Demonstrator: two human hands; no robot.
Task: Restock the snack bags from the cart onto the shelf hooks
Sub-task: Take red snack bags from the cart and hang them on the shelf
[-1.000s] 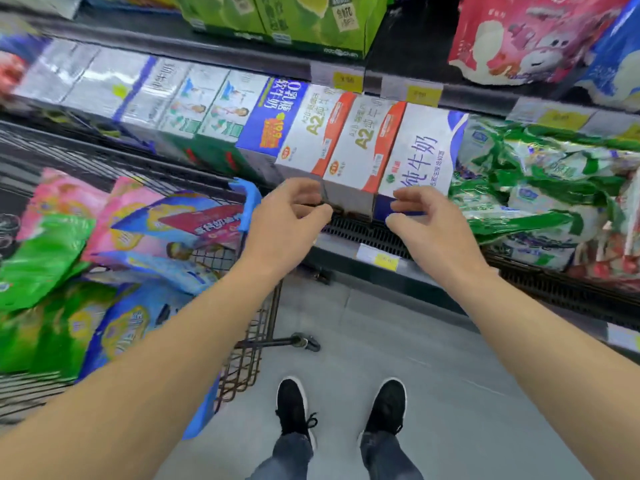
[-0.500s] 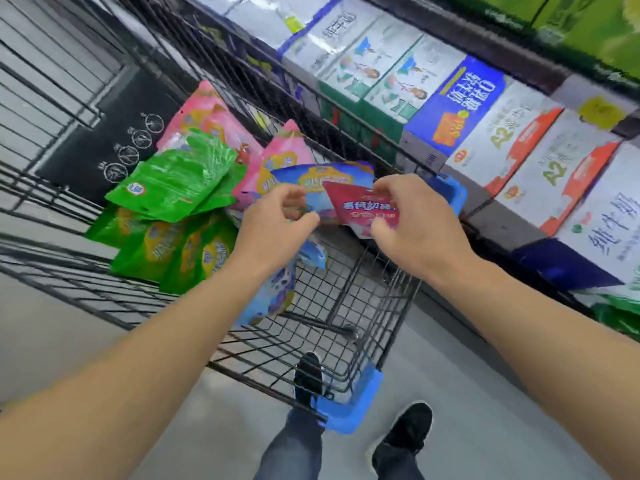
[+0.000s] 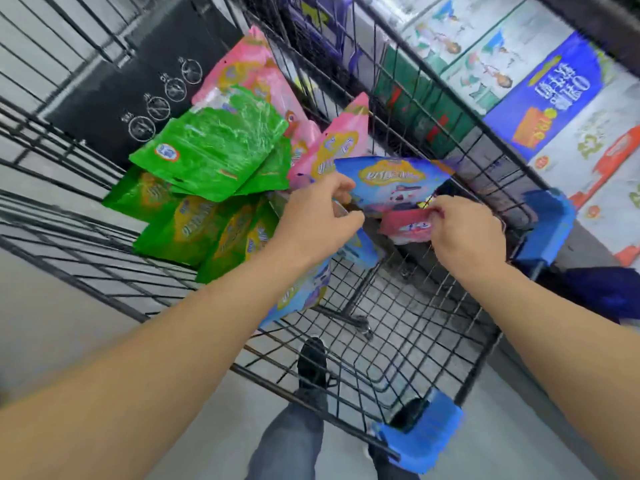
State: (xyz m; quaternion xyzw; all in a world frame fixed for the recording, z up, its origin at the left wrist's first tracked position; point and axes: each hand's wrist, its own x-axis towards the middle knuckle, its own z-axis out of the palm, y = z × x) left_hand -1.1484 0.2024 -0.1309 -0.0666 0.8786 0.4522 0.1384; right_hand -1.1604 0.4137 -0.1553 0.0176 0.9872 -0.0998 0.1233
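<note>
A black wire cart [image 3: 408, 327] with blue corner guards holds several snack bags: green ones [image 3: 214, 150] at the left, pink ones [image 3: 249, 74] behind, blue ones [image 3: 391, 181] in the middle. My left hand [image 3: 318, 216] pinches the lower left edge of the top blue bag. My right hand [image 3: 464, 233] pinches a small red bag [image 3: 405, 226] lying just under that blue bag. Both hands are inside the cart basket. The view is blurred by motion.
Milk cartons and boxes [image 3: 554, 95] line the shelf to the right of the cart. A black panel with round icons [image 3: 138, 81] forms the cart's far end. Grey floor and my shoes [image 3: 311, 368] show through the cart bottom.
My view swung from the shelf's milk boxes down into the cart. Both hands moved from the shelf edge to the bags; the left now pinches the blue bag, the right the red one.
</note>
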